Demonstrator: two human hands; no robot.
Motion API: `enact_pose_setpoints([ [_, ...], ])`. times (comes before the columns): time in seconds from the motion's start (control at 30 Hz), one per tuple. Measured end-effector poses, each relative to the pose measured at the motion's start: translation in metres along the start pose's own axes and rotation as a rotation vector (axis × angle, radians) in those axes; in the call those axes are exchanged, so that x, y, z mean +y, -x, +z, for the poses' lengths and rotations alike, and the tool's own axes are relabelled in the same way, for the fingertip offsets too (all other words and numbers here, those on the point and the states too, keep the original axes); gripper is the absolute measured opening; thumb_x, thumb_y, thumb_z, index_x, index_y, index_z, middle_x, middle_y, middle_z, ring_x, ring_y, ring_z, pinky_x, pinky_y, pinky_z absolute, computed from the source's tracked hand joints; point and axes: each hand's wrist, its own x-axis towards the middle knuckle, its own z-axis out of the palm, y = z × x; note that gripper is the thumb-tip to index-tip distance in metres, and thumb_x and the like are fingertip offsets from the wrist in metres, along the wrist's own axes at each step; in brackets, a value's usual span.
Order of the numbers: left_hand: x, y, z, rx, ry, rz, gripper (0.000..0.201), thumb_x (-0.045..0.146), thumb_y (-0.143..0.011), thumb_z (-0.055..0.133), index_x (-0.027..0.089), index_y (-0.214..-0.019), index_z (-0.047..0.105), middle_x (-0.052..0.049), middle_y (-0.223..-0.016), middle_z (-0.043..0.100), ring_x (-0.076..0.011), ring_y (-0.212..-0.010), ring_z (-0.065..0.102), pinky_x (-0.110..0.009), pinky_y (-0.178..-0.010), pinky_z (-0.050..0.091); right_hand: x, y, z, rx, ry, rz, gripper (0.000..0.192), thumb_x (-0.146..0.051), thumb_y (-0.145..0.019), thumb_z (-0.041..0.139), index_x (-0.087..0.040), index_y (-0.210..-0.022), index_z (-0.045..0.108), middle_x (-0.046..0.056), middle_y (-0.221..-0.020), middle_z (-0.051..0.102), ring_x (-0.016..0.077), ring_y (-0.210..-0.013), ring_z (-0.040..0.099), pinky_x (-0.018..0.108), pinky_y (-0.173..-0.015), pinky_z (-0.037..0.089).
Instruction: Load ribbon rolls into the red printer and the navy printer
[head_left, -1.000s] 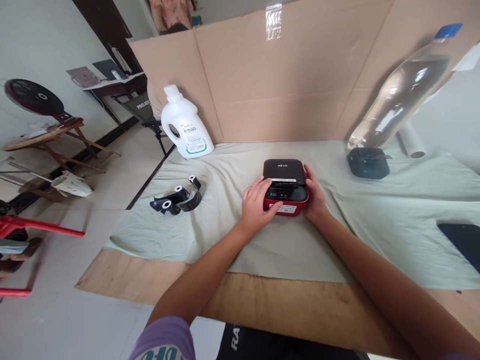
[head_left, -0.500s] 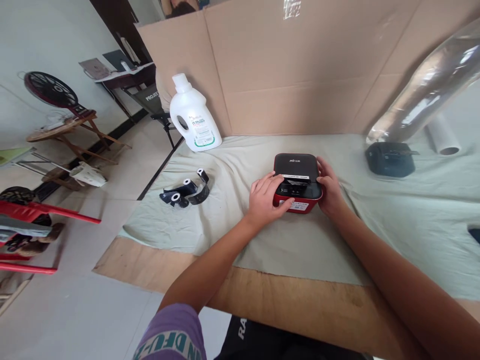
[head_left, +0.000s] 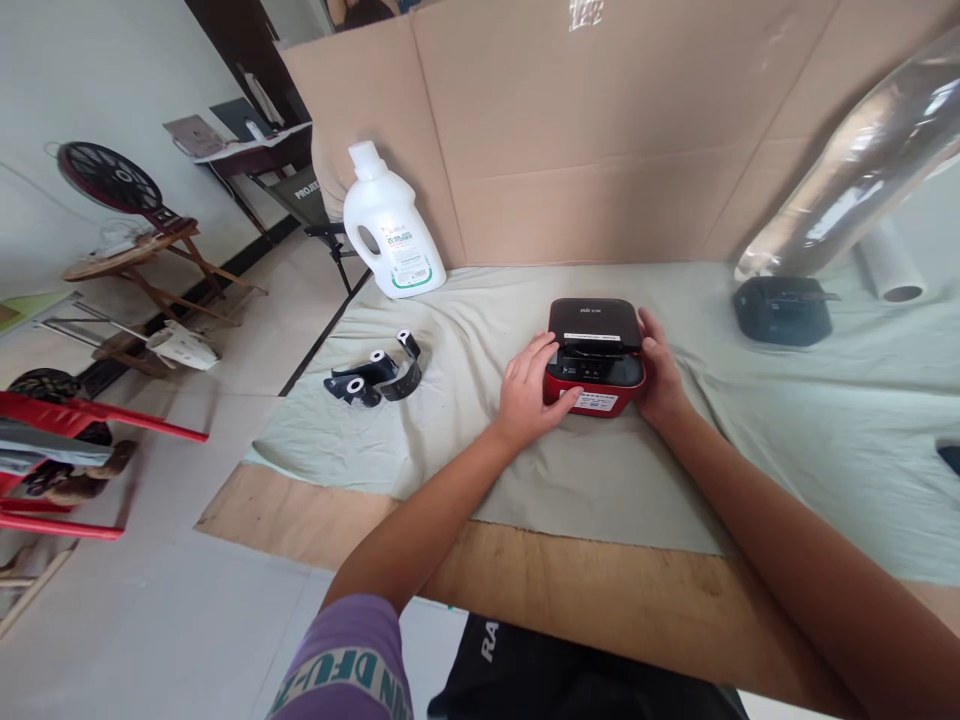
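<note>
Red-black device (head_left: 598, 362) runs lengthwise front to back, labelled end nearest.

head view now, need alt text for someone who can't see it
The left hand and right hand rest against opposite sides of a small red and black machine on a pale green cloth. Three dark rolls lie to its left, with a white jug behind them, near a cardboard panel.
</note>
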Motion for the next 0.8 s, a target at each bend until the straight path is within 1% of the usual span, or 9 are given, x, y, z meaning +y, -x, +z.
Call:
enact_pose_setpoints([
  [0.1, 0.001, -0.001, -0.003, -0.022, -0.041, -0.038, 0.059, 0.052, -0.091, 0.058, 0.018, -0.137, 0.048, -0.016, -0.139, 0.059, -0.0285, -0.136, 0.050, -0.045, -0.112, 0.038, -0.001, -0.001, -0.002, -0.028, 0.063, -0.012, 0.058, -0.052, -0.075, 0.071, -0.038, -0.130, 0.059, -0.001, -0.145, 0.057, 0.0286, -0.139, 0.049, 0.050, -0.116, 0.040],
  [0.23, 0.004, -0.003, -0.006, -0.057, -0.105, -0.072, 0.059, 0.054, -0.088, 0.060, 0.020, -0.135, 0.053, -0.013, -0.136, 0.062, -0.0289, -0.128, 0.054, -0.043, -0.109, 0.038, -0.005, -0.003, -0.002, -0.034, 0.126, -0.006, 0.059, -0.049, -0.076, 0.067, -0.038, -0.133, 0.057, -0.001, -0.146, 0.057, 0.0300, -0.138, 0.049, 0.052, -0.113, 0.043],
  [0.37, 0.006, -0.004, -0.009, -0.089, -0.147, -0.117, 0.060, 0.057, -0.086, 0.061, 0.020, -0.133, 0.056, -0.012, -0.131, 0.066, -0.0281, -0.117, 0.058, -0.040, -0.103, 0.040, -0.010, -0.007, -0.001, -0.027, 0.144, -0.001, 0.055, -0.041, -0.073, 0.068, -0.037, -0.127, 0.061, -0.001, -0.141, 0.061, 0.0302, -0.135, 0.053, 0.051, -0.110, 0.047],
  [0.5, 0.007, -0.004, -0.009, -0.089, -0.150, -0.110, 0.057, 0.057, -0.087, 0.060, 0.020, -0.130, 0.057, -0.012, -0.132, 0.065, -0.0273, -0.110, 0.061, -0.040, -0.098, 0.042, -0.011, -0.007, -0.003, -0.049, 0.162, -0.025, 0.051, -0.039, -0.073, 0.067, -0.034, -0.124, 0.064, 0.001, -0.137, 0.064, 0.0305, -0.130, 0.056, 0.051, -0.108, 0.048],
  [0.6, 0.007, -0.003, -0.007, -0.080, -0.111, -0.099, 0.054, 0.054, -0.089, 0.060, 0.019, -0.130, 0.055, -0.013, -0.136, 0.063, -0.0273, -0.114, 0.060, -0.041, -0.099, 0.043, -0.004, -0.006, -0.005, -0.048, 0.134, -0.056, 0.052, -0.041, -0.074, 0.067, -0.034, -0.125, 0.064, 0.000, -0.139, 0.063, 0.0295, -0.132, 0.055, 0.050, -0.110, 0.046],
  [0.7, 0.004, -0.001, -0.003, -0.081, -0.013, -0.075, 0.056, 0.050, -0.090, 0.061, 0.019, -0.135, 0.050, -0.015, -0.143, 0.057, -0.0276, -0.129, 0.055, -0.043, -0.108, 0.042, 0.003, -0.005, -0.006, -0.051, 0.114, -0.071, 0.052, -0.043, -0.076, 0.068, -0.033, -0.127, 0.064, 0.000, -0.140, 0.062, 0.0289, -0.133, 0.054, 0.048, -0.112, 0.044],
  [0.77, 0.000, 0.000, -0.002, -0.102, 0.054, -0.095, 0.067, 0.051, -0.088, 0.066, 0.019, -0.142, 0.044, -0.016, -0.150, 0.050, -0.0285, -0.138, 0.049, -0.044, -0.113, 0.041, 0.005, -0.002, -0.005, -0.030, 0.137, -0.071, 0.050, -0.045, -0.079, 0.067, -0.032, -0.127, 0.064, 0.001, -0.138, 0.064, 0.0288, -0.133, 0.055, 0.049, -0.114, 0.043],
  [0.8, -0.001, 0.001, -0.002, -0.117, 0.086, -0.135, 0.076, 0.052, -0.085, 0.070, 0.019, -0.146, 0.040, -0.017, -0.153, 0.046, -0.0294, -0.140, 0.047, -0.045, -0.114, 0.041, 0.003, 0.002, -0.005, -0.018, 0.153, -0.067, 0.049, -0.047, -0.081, 0.066, -0.032, -0.127, 0.064, 0.002, -0.138, 0.065, 0.0287, -0.133, 0.055, 0.049, -0.115, 0.042],
])
